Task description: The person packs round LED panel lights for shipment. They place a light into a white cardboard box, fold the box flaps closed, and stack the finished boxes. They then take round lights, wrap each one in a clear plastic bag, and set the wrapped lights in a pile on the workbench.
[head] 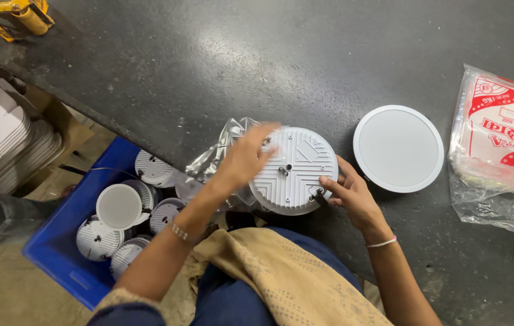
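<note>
1. The round white light fitting (293,170) sits back-side up at the near edge of the dark surface (208,60), caught between both hands, ribbed housing and spring clips facing the camera.
2. Right hand (350,193) is closed around the fitting's right rim, thumb pressing near a small dark clip; that looks like the anchoring grip, and it should stay firm so the disc does not spin.
3. Left hand (246,156) lies over the fitting's left edge, fingers spread and blurred, touching the crinkled clear plastic bag (217,154) bunched just left of it. Whether it pinches the bag or only brushes it, I cannot tell.
4. My read: to do this well, keep the bag's mouth wide and the fitting level, so the clips do not snag the film.
5. Just right of the right hand, a second white fitting (398,148) lies face up, smooth diffuser showing, apart from the hands.
6. Further right, a stack of clear packets (501,151) with a red and white printed label, rectangular, lies flat on the surface, the top wrapper loose and wrinkled.
7. Below the left hand, off the surface, a blue crate (57,253) holds several more round fittings (118,206), some face up, some showing their backs.
8. Far left of the left hand, a stack of flat white cartons (3,139); at the top left corner, a yellow tool (9,15), only partly in view.
</note>
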{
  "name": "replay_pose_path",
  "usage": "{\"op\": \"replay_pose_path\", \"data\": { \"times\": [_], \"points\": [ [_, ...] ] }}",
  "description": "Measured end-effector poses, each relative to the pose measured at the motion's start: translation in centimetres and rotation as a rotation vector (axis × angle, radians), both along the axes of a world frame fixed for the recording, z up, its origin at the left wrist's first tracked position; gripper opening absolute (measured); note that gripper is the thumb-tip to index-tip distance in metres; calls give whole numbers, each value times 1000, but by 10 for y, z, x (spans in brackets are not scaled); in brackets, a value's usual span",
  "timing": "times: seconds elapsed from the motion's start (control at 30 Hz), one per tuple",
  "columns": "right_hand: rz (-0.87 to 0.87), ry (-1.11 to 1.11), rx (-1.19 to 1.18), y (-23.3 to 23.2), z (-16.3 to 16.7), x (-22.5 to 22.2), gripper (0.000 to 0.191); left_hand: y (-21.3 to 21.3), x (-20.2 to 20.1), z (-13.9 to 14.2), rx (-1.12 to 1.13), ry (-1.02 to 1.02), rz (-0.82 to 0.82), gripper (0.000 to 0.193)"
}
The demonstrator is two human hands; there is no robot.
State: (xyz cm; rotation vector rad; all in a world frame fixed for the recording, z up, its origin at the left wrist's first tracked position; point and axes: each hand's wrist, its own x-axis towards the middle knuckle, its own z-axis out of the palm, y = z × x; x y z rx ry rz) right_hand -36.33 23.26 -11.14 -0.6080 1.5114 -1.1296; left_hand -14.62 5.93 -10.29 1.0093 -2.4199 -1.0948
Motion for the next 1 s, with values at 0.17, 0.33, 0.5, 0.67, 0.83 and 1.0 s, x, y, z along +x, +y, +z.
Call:
{"op": "replay_pose_path", "data": {
  "times": [0.17,0.33,0.5,0.67,0.83,1.0],
  "points": [
    [28,-7,-39,-5,-1,7,77,-67,-34,-45,-296,-101,72,36],
    [-21,-167,-59,-4,-7,10,66,-82,-62,-66,73,53,-6,17],
    [-92,-96,-3,-1,-23,16,51,-57,-100,-56,-160,172,-47,6],
    [-226,-117,-166,-6,-62,17,33,29,-125,-28,-236,269,-198,8],
    [-453,-242,-135,-2,-97,7,24,46,-74,-5,-262,481,-70,30],
    [-265,-528,-164,4,-86,14,19,43,30,18,-21,-47,151,78]
  ]
}}
